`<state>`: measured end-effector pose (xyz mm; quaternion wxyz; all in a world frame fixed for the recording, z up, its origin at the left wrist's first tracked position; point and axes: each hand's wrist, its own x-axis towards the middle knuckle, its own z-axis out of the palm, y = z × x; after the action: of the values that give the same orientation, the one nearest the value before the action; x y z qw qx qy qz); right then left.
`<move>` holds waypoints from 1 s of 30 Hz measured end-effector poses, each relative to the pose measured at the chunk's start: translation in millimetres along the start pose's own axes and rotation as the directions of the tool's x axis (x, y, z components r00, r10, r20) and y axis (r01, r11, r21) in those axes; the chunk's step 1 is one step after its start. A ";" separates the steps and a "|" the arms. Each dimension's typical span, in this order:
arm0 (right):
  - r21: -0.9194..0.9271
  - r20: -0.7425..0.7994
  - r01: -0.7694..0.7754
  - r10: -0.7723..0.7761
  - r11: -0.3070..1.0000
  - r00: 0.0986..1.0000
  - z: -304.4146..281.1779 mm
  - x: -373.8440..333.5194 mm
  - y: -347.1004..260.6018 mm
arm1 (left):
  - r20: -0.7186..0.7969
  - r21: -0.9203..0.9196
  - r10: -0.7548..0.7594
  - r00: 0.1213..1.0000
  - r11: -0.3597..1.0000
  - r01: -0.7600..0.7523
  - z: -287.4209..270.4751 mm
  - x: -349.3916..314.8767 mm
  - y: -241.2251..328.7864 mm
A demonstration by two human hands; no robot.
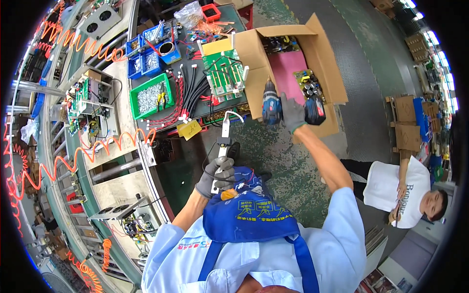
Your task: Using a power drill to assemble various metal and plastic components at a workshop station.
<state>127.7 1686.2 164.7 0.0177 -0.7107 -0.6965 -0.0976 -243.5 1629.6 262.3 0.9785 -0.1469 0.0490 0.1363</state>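
Observation:
My left hand (pixel 213 177), in a grey glove, is closed around a narrow white bracket (pixel 225 128) in front of my apron. A small black part and a thin dark wire are attached to the bracket, and its far end carries a curved white piece. My right hand (pixel 294 115), also gloved, grips a cordless drill (pixel 271 105) with a blue and black body. The drill's bit points away from me, beside an open cardboard box (pixel 254 73). Inside the box lie a pink sheet (pixel 287 73) and circuit boards (pixel 310 84).
On the bench ahead are a green circuit board (pixel 223 73), a green tray of small hardware (pixel 152 96), blue bins (pixel 145 63) and cable bundles (pixel 188 90). A conveyor line with orange coiled hoses (pixel 93 151) runs along the left. Another person (pixel 398 193) stands at the right.

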 end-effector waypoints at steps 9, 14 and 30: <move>0.009 0.122 -0.115 0.113 0.993 0.986 96.7 143.0 0.1 | -0.108 -0.180 0.024 0.994 0.983 -0.043 -3.1 -11.2 23.8; 0.089 0.289 -0.160 0.129 0.983 0.949 128.8 157.7 -8.5 | -0.174 -0.183 0.060 0.983 0.979 -0.092 -5.3 -10.6 32.8; 0.076 0.360 -0.175 0.136 0.982 0.923 122.3 147.0 -15.2 | -0.184 0.031 0.177 0.967 0.984 -0.174 10.8 4.8 14.4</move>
<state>128.2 1851.4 67.2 -0.0619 -0.7678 -0.6338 0.0708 -242.4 1647.3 268.0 0.9547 -0.1469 0.1541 0.2078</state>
